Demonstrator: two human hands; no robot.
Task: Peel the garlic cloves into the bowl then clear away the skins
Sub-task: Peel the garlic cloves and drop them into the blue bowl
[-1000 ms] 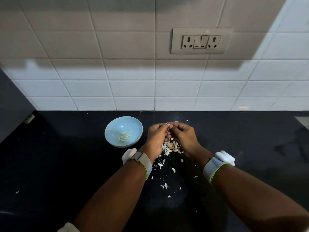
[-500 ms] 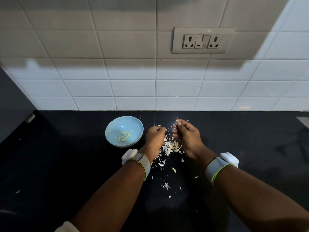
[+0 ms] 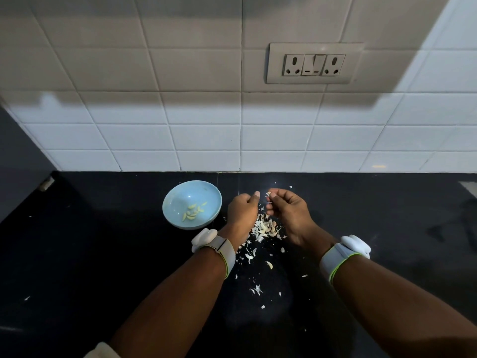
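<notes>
I am watching a garlic clove point(image 3: 268, 194) being pinched in the right hand point(image 3: 289, 210), just right of the bowl point(image 3: 170, 202). The left hand point(image 3: 242, 210) is curling beside it; I cannot tell whether its grip is holding anything. Peeling is the step underway, I judge; next the bare clove needs dropping among the peeled cloves point(image 3: 193, 211) in the bowl. The skins point(image 3: 265, 227) are piling on the counter point(image 3: 103, 254) right of the bowl, under both hands, and scattering nearer me. Above the bowl's right, a socket panel point(image 3: 313, 63) is sitting on the tiled wall point(image 3: 154, 112).
</notes>
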